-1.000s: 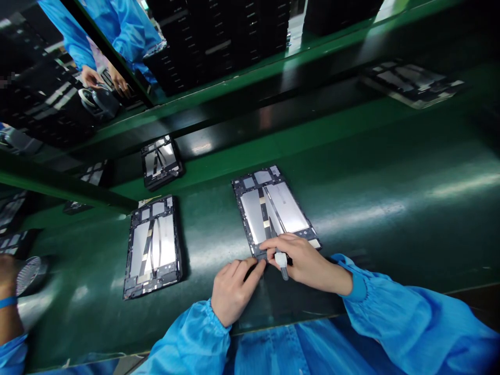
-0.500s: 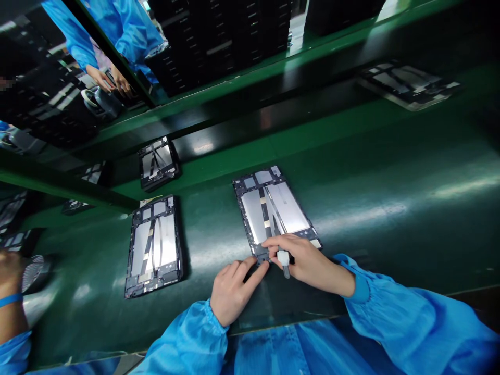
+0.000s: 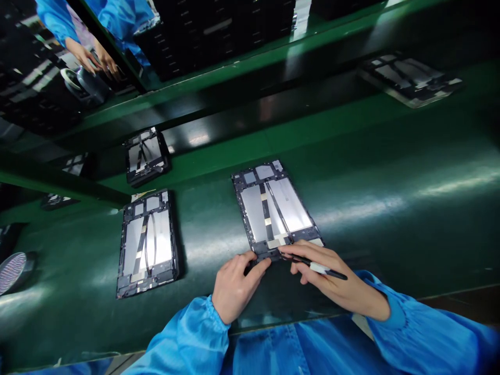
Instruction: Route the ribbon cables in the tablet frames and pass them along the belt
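A tablet (image 3: 289,205) with its back off lies on the green bench, its silver battery cells and dark flex cables exposed. My left hand (image 3: 236,284) grips its near left corner, thumb and forefinger on the bottom edge. In my right hand (image 3: 332,276) are slim black tweezers (image 3: 318,267) with a white band, held like a pen. Their tip points at the tablet's lower board, partly hidden by my fingers; whether it touches cannot be seen. A pale strip (image 3: 278,241) lies across the lower ends of the cables.
Another opened tablet (image 3: 146,239) lies to the left, with a further one (image 3: 144,153) behind it. One more tablet (image 3: 410,78) sits far right. A green post (image 3: 70,185) crosses on the left. Beyond the rail, a co-worker's hands (image 3: 91,57) show. A round ribbed object (image 3: 13,272) stands far left.
My right hand has drawn back to the right and tilted the tweezers from upright to slanting. The pale strip is now uncovered. A co-worker's hand at far left has left view.
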Available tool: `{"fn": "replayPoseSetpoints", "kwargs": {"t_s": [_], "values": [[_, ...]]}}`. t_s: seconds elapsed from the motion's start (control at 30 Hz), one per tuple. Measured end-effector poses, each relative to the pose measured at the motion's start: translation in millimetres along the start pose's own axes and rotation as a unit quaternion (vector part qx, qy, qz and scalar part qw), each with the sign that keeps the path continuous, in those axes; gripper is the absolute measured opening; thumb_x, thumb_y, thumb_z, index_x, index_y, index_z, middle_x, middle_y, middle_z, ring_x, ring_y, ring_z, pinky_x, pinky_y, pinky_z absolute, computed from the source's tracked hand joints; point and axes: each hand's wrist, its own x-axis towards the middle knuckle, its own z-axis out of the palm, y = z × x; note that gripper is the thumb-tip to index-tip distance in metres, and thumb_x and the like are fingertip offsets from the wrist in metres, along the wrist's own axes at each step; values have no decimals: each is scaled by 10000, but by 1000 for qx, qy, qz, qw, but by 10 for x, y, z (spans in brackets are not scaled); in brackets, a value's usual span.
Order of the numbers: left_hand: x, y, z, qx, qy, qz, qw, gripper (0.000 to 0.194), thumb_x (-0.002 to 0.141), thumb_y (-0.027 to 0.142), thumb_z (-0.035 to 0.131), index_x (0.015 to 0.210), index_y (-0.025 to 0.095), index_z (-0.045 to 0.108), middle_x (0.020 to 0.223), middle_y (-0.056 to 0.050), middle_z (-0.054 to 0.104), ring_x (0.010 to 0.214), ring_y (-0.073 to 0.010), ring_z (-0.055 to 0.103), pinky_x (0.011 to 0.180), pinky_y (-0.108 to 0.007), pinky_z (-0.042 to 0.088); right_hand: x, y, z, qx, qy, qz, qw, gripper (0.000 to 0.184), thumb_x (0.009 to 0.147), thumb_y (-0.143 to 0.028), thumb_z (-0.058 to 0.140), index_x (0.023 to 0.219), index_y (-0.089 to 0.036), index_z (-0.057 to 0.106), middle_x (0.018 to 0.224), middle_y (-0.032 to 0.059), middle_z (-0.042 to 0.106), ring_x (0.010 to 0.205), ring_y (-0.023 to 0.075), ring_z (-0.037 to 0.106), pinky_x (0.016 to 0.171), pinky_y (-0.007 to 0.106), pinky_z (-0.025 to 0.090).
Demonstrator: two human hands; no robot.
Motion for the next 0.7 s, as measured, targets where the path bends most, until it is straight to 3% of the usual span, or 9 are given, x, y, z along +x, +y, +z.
{"fn": "replayPoseSetpoints", "kwargs": {"t_s": [0.13,0.27,0.47,0.57,0.7], "values": [[-4,2,-6,3,-4,-2,1000,256,978,201,507,1208,237,615,1053,-61,590,814,-130,569,694,-253,491,46,10,80,-18,13,2,1000,146,963,-228,534,1065,-173,624,916,49,679,721,110,654,626,199,536],[-13,2,4,-4,7,-2,1000,271,962,183,537,1217,238,608,1050,-62,595,808,-130,567,698,-250,493,73,40,67,-50,20,-13,998,126,964,-233,529,1012,-180,632,853,24,675,677,100,643,631,198,521],[-14,-1,4,-6,8,-1,1000,278,941,162,563,1203,236,617,1046,-61,601,803,-142,562,685,-262,490,44,71,-75,-75,50,25,996,124,968,-227,506,932,-175,613,612,-27,596,504,89,563,489,194,445],[-41,-22,-4,-6,2,3,1000,314,933,150,574,1227,248,619,1080,-63,611,835,-155,565,705,-274,482,41,68,-90,-74,62,13,995,141,961,-225,511,931,-166,636,694,2,625,543,93,582,508,206,468],[-80,-55,-27,-13,7,22,1000,346,929,125,579,1255,236,611,1133,-57,628,891,-166,580,748,-293,470,39,54,-28,11,21,28,999,170,970,-222,524,1059,-174,660,862,26,684,576,76,621,534,184,520]]}}
